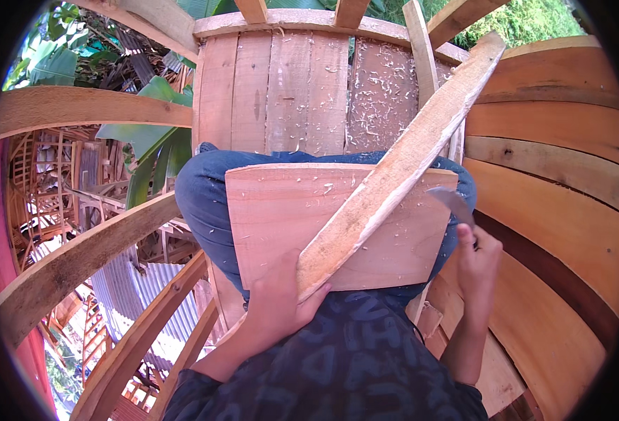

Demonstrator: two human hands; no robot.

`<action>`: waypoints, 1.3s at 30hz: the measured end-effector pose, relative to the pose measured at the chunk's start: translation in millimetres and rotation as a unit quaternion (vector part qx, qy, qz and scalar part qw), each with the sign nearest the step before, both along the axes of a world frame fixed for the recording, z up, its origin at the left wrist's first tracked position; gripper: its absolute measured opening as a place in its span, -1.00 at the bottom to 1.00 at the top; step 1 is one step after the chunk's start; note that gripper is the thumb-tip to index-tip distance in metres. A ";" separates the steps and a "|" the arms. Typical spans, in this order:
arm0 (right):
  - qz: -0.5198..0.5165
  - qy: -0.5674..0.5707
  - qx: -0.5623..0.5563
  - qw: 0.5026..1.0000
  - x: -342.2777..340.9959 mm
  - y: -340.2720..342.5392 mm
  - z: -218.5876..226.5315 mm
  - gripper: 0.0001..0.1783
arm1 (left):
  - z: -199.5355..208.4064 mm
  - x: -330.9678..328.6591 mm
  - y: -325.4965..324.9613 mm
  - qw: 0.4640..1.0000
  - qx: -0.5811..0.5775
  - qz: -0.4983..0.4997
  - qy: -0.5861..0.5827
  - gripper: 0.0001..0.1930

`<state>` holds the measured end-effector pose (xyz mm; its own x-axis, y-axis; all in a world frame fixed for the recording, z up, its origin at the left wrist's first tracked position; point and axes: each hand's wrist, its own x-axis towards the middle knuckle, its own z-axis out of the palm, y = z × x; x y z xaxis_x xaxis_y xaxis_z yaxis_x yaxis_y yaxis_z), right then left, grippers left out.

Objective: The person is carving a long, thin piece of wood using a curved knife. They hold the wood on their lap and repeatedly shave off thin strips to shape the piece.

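Note:
Wrapped round the lower end of a long wooden slat (pixel 386 184) is my left hand (pixel 281 296), close to my body. The slat slants up to the far right, across a flat wooden board (pixel 281 224) that lies on my lap. Pale, freshly cut wood shows along the slat's right edge. To the right of the board, my right hand (pixel 479 256) grips a knife; its curved blade (pixel 451 203) points up and left, apart from the slat. The knife's handle is mostly hidden by my fingers.
Wood shavings (pixel 379 105) lie scattered over the plank floor (pixel 288 91) ahead and on the board. A plank wall (pixel 548 182) rises at the right. Wooden beams (pixel 85 252) run along the open left side, with corrugated metal sheets (pixel 137 288) below.

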<state>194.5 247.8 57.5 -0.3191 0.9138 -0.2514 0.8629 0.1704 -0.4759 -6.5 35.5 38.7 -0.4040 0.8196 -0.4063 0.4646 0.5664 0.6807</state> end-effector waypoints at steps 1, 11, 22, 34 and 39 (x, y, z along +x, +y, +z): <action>0.035 -0.017 -0.023 0.999 -3.9 -14.7 -6.3 -0.39 | 4.8 -1.4 0.8 1.000 -0.012 0.002 -0.011 -0.39; 0.153 -0.109 0.046 0.981 -31.4 -8.7 -25.2 -0.27 | 10.9 -16.8 -1.7 0.993 -0.042 -0.024 -0.108 -0.38; 0.053 -0.008 -0.016 0.998 -13.3 -11.0 3.5 -0.32 | 16.6 -16.9 -11.6 0.982 -0.070 0.000 -0.175 -0.39; 0.180 -0.072 0.108 0.975 -37.8 -8.5 -26.7 -0.23 | 12.9 -11.8 -13.2 0.978 -0.043 0.024 -0.204 -0.39; -0.007 -0.101 0.050 0.994 -26.3 16.3 -39.5 -0.22 | 6.5 -14.8 -20.7 0.982 -0.016 0.013 -0.187 -0.39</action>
